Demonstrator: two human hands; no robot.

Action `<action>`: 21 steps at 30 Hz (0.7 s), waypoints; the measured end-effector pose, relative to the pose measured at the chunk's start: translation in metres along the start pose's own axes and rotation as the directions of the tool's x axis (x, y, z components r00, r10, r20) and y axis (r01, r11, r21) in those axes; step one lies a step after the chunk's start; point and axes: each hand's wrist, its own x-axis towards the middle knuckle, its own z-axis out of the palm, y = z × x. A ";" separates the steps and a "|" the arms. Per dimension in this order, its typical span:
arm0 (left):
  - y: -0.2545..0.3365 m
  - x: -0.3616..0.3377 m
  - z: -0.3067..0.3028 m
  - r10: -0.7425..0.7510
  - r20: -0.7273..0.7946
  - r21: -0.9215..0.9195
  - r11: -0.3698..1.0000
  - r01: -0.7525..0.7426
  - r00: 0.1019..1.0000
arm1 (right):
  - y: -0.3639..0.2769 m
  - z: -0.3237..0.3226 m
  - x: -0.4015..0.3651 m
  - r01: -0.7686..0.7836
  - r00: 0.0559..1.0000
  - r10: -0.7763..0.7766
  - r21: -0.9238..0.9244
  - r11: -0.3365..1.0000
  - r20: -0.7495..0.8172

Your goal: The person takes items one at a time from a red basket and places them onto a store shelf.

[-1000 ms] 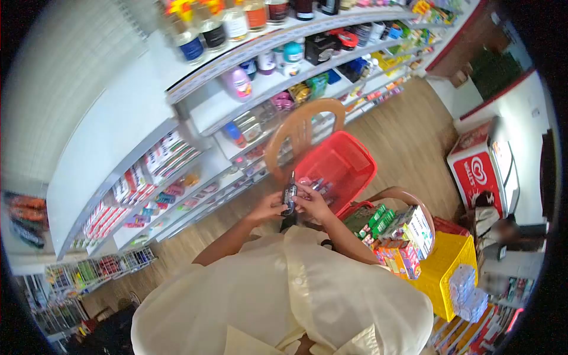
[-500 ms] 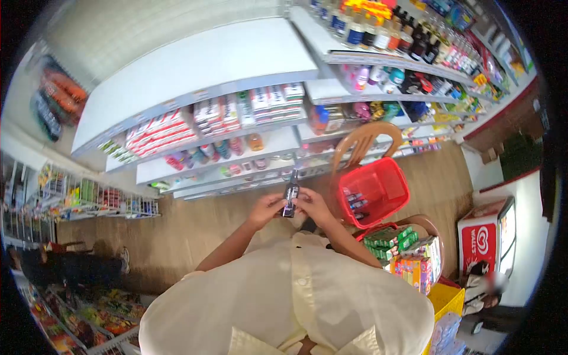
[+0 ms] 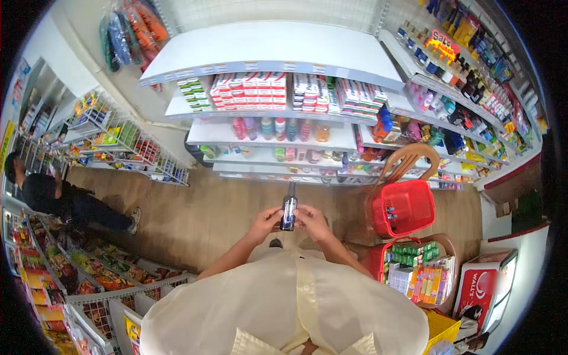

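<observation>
A small dark bottle (image 3: 289, 212) with a black cap stands upright between my hands, in front of my chest. My left hand (image 3: 268, 222) closes its fingers on the bottle's left side. On the right side, my right hand (image 3: 311, 220) grips the same bottle with thumb and fingers. Beyond the bottle, white shelves (image 3: 272, 47) hold toothpaste boxes (image 3: 251, 90) and rows of coloured bottles (image 3: 279, 129). To the right, a red basket (image 3: 414, 201) with a few small bottles inside is on a brown chair (image 3: 408, 160).
A second basket (image 3: 376, 260) full of boxed goods is at the lower right, near a yellow container (image 3: 441, 328) and a red freezer (image 3: 478, 284). Snack racks (image 3: 106, 278) line the left, where a person (image 3: 65, 198) in dark clothes stands. Wooden floor lies between.
The view has turned, so the shelves and baskets sit farther right and the person at left shows more fully. Both hands still hold the bottle, now more upright.
</observation>
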 end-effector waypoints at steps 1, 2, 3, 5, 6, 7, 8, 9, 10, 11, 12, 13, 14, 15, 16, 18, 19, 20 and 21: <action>-0.003 -0.006 -0.008 -0.008 -0.017 -0.001 1.000 0.008 1.000 | -0.002 0.010 -0.004 -0.017 1.000 0.017 0.000 1.000 0.012; -0.006 -0.011 -0.015 -0.016 -0.033 -0.002 1.000 0.015 0.999 | -0.005 0.019 -0.007 -0.017 1.000 0.017 -0.005 1.000 0.024; -0.008 -0.014 -0.021 -0.006 -0.043 -0.005 1.000 0.006 0.999 | -0.010 0.028 -0.011 -0.031 0.999 0.031 -0.013 0.999 0.036; -0.014 -0.019 -0.031 0.011 -0.024 -0.018 1.000 -0.012 1.000 | -0.010 0.037 -0.012 -0.046 0.997 0.048 -0.031 0.998 0.059; -0.009 -0.025 -0.028 0.022 -0.034 -0.024 0.999 -0.022 0.999 | -0.006 0.037 -0.009 -0.044 0.996 0.045 -0.007 0.999 0.078; 0.000 -0.034 -0.021 0.015 -0.046 -0.023 1.000 -0.016 0.999 | -0.005 0.039 -0.007 -0.042 0.994 0.041 0.016 0.999 0.098; 0.006 -0.039 -0.017 0.009 -0.058 -0.022 1.000 -0.011 0.998 | -0.005 0.039 -0.005 -0.043 0.993 0.042 0.006 0.999 0.114; 0.003 -0.038 -0.017 0.021 -0.071 -0.026 0.999 -0.023 0.997 | -0.005 0.041 -0.003 -0.061 0.993 0.060 0.011 0.998 0.104; -0.004 -0.039 -0.018 0.027 -0.110 -0.033 0.999 -0.031 0.994 | -0.006 0.042 -0.001 -0.080 0.993 0.078 0.016 0.997 0.094; -0.008 -0.037 -0.018 0.032 -0.149 -0.041 0.998 -0.038 0.988 | -0.006 0.041 0.001 -0.081 0.991 0.080 0.007 0.997 0.109; -0.001 -0.042 -0.011 0.034 -0.155 -0.043 0.998 -0.041 0.987 | -0.007 0.040 0.003 -0.097 0.991 0.098 -0.014 0.995 0.094; -0.001 -0.041 -0.010 0.044 -0.167 -0.047 0.997 -0.053 0.985 | -0.008 0.038 0.005 -0.111 0.990 0.113 -0.035 0.993 0.079; -0.002 -0.040 -0.009 0.035 -0.178 -0.050 0.998 -0.044 0.983 | -0.010 0.037 0.008 -0.110 0.989 0.114 -0.045 0.993 0.094; -0.003 -0.039 -0.009 0.023 -0.189 -0.054 0.998 -0.033 0.982 | -0.011 0.036 0.010 -0.113 0.987 0.119 -0.056 0.992 0.112; -0.004 -0.037 -0.009 0.029 -0.202 -0.057 0.998 -0.041 0.979 | -0.011 0.034 0.012 -0.118 0.984 0.126 -0.065 0.991 0.128; -0.006 -0.033 -0.010 0.036 -0.208 -0.016 0.999 -0.040 0.977 | -0.013 0.030 0.018 -0.125 0.979 0.137 -0.089 0.988 0.148; -0.006 -0.030 -0.009 0.037 -0.216 -0.020 0.999 -0.042 0.976 | -0.014 0.027 0.021 -0.129 0.977 0.144 -0.108 0.986 0.154; -0.007 -0.027 -0.007 0.050 -0.248 -0.017 0.998 -0.056 0.967 | -0.014 0.023 0.024 -0.134 0.976 0.151 -0.113 0.985 0.159; -0.005 -0.024 -0.004 0.061 -0.280 -0.015 0.998 -0.068 0.958 | -0.015 0.020 0.027 -0.122 0.975 0.143 -0.127 0.984 0.168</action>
